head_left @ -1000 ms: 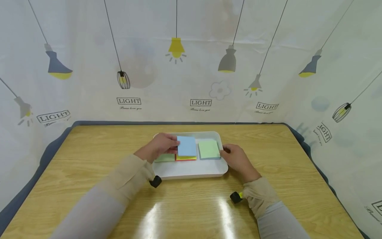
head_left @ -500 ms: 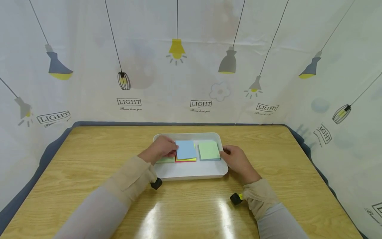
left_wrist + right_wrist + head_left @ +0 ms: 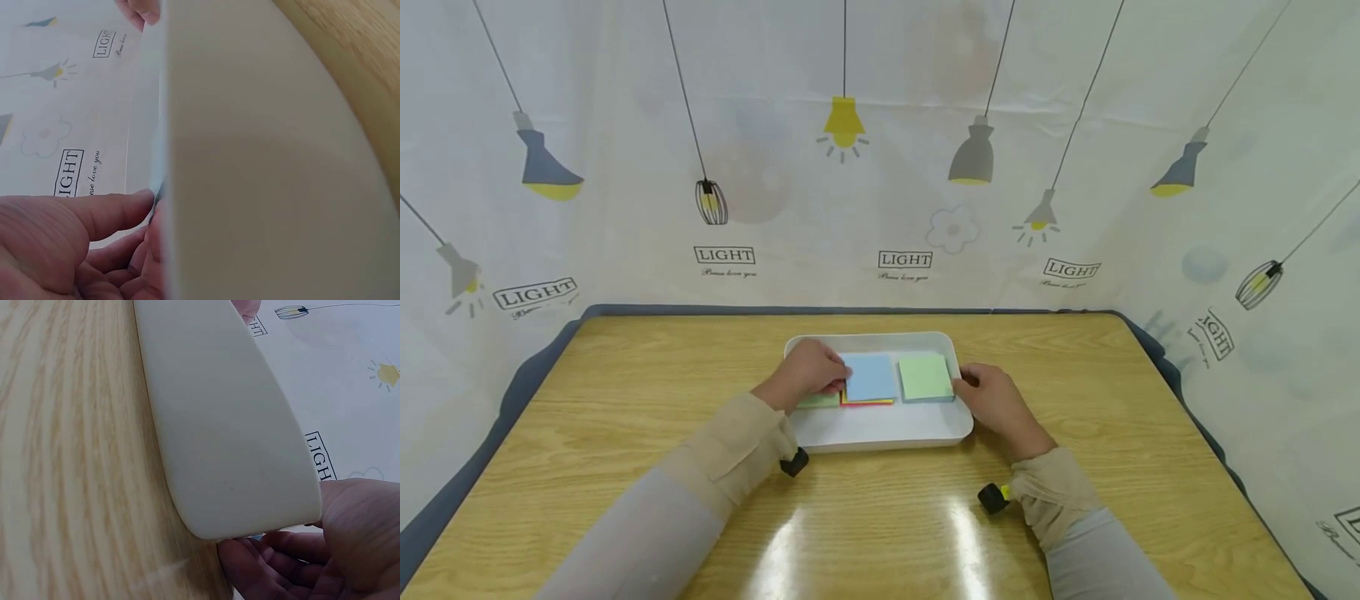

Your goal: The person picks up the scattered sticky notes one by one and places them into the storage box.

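Observation:
A white tray [image 3: 880,432] holds square sticky note pads. My left hand [image 3: 809,367] reaches over its left part and pinches the left edge of a blue sticky note pad [image 3: 870,377]. That pad lies over yellow and red ones, whose edges [image 3: 868,403] show at the front. A green pad [image 3: 818,401] is partly hidden under my left hand. To the right sits a light green pad [image 3: 926,377] with a blue edge below it. My right hand [image 3: 1000,404] grips the tray's right rim. In the left wrist view the tray wall [image 3: 262,150] hides the left fingertips.
The tray stands on a wooden table [image 3: 880,533], near its far edge. Behind it hangs a pale cloth [image 3: 880,192] printed with lamps. A small black block [image 3: 793,462] sits by the left wrist, another black block [image 3: 993,498] by the right.
My left hand has lowered the blue pad toward the near side, onto the yellow and red ones, then shifted it slightly right. The right hand has stayed at the tray's rim.

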A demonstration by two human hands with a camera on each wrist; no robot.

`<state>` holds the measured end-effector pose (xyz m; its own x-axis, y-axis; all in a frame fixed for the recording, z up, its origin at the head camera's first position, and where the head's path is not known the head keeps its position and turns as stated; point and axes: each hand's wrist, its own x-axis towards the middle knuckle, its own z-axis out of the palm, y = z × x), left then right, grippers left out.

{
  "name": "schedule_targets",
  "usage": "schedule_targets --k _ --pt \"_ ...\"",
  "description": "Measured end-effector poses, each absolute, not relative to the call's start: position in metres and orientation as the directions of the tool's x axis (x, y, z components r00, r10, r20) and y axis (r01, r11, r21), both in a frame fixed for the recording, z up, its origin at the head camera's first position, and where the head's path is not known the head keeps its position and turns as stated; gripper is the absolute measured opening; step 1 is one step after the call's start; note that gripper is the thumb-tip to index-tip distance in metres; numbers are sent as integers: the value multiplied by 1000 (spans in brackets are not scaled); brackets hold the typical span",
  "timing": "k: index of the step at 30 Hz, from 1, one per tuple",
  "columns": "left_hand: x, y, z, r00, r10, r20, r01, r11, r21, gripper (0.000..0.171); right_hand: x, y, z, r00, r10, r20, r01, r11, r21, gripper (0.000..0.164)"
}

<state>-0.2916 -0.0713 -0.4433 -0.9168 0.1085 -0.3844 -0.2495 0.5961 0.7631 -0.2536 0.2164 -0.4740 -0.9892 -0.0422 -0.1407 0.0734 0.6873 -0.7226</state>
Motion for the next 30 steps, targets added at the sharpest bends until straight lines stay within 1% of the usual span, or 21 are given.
schedule_targets --k 4,11,14,20,23,27,30 --pt "-290 -72 -442 -930 110 -352 -210 626 751 15 -254 216 -474 -989 -38 -143 77 692 -718 37" --pt "-291 -74 -445 -930 99 -353 -227 601 766 12 -256 215 -475 -987 -32 -157 92 689 -719 39" --pt "-291 -75 -445 -935 106 -338 -213 594 776 12 -257 215 -475 -986 -34 -163 96 686 -721 40" --pt "-288 -82 -441 -953 161 -257 -108 612 783 14 -258 216 -473 -985 -43 -165 89 696 -712 39" --pt "-284 -87 -438 -952 179 -247 -90 608 789 16 -258 218 -472 -985 -41 -169 92 703 -705 39" --pt "-277 -95 -432 -955 200 -220 -49 623 781 21 -255 222 -471 -988 -75 -138 40 730 -682 35" --pt "-268 -102 -424 -966 216 -143 41 672 739 23 -250 227 -468 -989 -115 -95 -27 766 -642 35"
